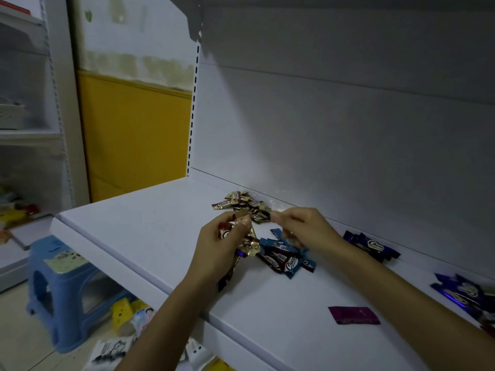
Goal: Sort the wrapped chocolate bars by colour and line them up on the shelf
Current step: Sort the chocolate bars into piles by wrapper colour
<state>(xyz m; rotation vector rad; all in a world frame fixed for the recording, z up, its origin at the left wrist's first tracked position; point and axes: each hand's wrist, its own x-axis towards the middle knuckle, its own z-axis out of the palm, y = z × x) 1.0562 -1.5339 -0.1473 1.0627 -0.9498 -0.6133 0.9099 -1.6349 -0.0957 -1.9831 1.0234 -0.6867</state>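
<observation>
Sorting is judged about half done: gold bars (242, 203) are heaped at the back of the shelf (150, 223), blue bars (288, 259) and purple bars (373, 246) are grouped further right, and nothing is lined up. A mixed bunch (249, 243) is gripped in the left hand (223, 247). Whether anything is pinched by the blurred right hand (300, 226) cannot be told.

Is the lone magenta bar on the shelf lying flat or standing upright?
Flat: the magenta bar shows its whole broad face, resting alone on the shelf.

In view are one left hand (219, 250), one right hand (305, 228), one blue stool (59, 285), one magenta wrapper (353, 315), and four bar heaps: gold heap (241, 204), blue heap (288, 259), dark-purple heap (372, 246), violet heap (466, 290).
</observation>
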